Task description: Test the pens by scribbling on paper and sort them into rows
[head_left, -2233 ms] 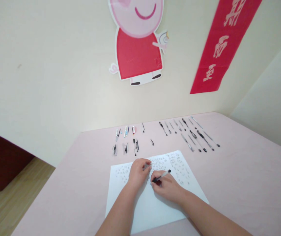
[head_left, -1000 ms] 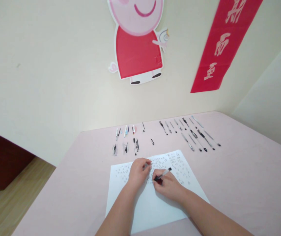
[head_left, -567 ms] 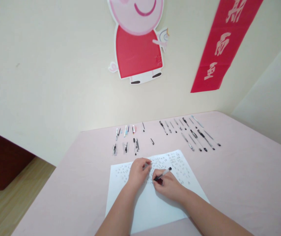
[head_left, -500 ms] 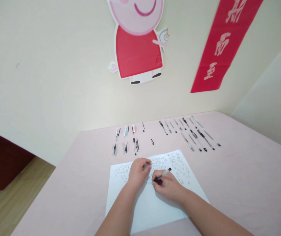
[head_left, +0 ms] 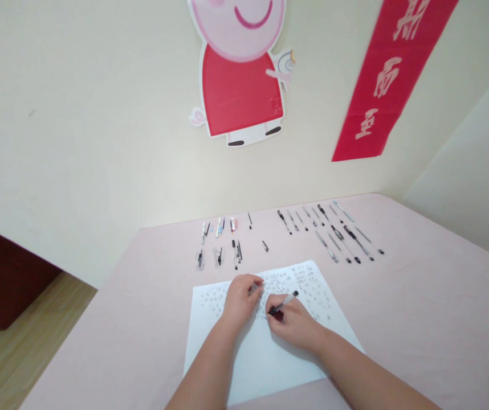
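Observation:
A white sheet of paper (head_left: 270,359) with small handwritten marks across its upper part lies on the pink table (head_left: 419,319). My right hand (head_left: 294,322) is closed on a black pen (head_left: 284,302), its tip on the paper. My left hand (head_left: 241,298) rests on the sheet just left of it, fingers curled around a small pale object I cannot make out.
Beyond the paper, several pens (head_left: 338,232) lie in rows at the back right, and pen parts and caps (head_left: 221,244) in rows at the back left. A cartoon pig cutout (head_left: 240,74) and a red banner (head_left: 385,80) hang on the wall. Wooden floor (head_left: 9,364) shows at left.
My right hand with the pen has shifted slightly up and right across the paper. My left hand has stayed put.

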Available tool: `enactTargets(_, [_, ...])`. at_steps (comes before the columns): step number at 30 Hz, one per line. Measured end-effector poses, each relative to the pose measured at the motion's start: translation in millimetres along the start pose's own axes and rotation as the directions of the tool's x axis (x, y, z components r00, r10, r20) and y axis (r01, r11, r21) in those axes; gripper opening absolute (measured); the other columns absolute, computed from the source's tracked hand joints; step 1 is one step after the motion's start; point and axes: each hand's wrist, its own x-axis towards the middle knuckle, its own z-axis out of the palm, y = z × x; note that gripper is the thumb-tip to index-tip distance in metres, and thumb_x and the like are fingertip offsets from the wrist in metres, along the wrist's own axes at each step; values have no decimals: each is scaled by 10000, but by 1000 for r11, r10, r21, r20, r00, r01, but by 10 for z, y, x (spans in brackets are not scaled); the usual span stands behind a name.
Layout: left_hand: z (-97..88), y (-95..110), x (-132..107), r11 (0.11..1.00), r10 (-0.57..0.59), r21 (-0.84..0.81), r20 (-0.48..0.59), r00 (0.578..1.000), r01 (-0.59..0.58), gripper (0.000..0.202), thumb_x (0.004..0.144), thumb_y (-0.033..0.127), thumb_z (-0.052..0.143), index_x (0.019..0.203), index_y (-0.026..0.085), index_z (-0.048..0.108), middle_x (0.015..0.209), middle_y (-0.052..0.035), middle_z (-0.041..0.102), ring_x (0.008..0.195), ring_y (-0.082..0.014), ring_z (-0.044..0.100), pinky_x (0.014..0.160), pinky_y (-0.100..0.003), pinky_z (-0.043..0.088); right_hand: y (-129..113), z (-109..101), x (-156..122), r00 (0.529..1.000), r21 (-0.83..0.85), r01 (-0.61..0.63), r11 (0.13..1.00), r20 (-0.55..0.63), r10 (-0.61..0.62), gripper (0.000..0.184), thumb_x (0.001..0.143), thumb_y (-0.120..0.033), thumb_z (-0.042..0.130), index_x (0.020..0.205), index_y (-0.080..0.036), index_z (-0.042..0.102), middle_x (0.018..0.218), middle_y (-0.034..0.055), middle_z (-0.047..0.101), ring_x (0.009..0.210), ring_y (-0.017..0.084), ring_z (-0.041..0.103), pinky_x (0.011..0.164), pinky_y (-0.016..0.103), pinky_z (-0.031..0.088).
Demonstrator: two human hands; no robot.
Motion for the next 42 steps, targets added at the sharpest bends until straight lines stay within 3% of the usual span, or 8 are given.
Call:
enactTargets(11, [-3,0,-1,1000,-2,7,4,1000,2,177,734,140,595,873,203,683,862,-27,694,799,-182,579,757,-315,434,2,-38,13,987,208,-156,966,-12,162,84,697,-145,472,706,-199,536,647,-20,517,612,132,491,581,233,384])
enactTargets(20, [-1,-7,4,1000,-3,-11,-26,1000,3,167,783,183,548,877,203,684,829,-33,688,782,-181,587,764,-328,448,13,-52,34,986,260,-145,955,-44,162,94,725,-157,490,746,-200,570,687,-14,548,672,138,515,633,243,411])
enactTargets(24, [-5,-2,14,999,-16,-42,-60,998,13,176,798,204,524,869,203,685,830,-40,693,781,-183,598,760,-333,457,43,-68,44,979,339,-162,927,-62,194,154,796,-233,497,856,-201,635,763,11,617,684,144,545,654,263,438])
enactTargets(31, [4,-25,27,996,-28,-85,-90,996,21,206,803,221,498,890,191,682,816,-47,686,762,-180,607,730,-321,465,79,-66,68,949,485,-203,851,-115,292,332,879,-405,441,1016,-168,630,587,1,585,531,126,521,546,254,429])
enactTargets(37, [-2,-11,28,995,-24,-99,-79,997,16,195,807,221,499,876,198,680,825,-45,686,776,-183,601,744,-323,448,211,-124,228,953,397,-154,905,-184,243,249,837,-344,470,997,-206,602,725,10,645,613,140,586,588,253,457])
enactTargets(42, [0,0,21,994,-40,-104,-89,995,31,187,797,222,511,871,197,681,809,-43,682,764,-184,603,734,-321,448,345,-268,525,947,134,-152,979,-263,183,313,757,-175,478,1059,-198,559,879,35,638,635,135,567,608,260,424])
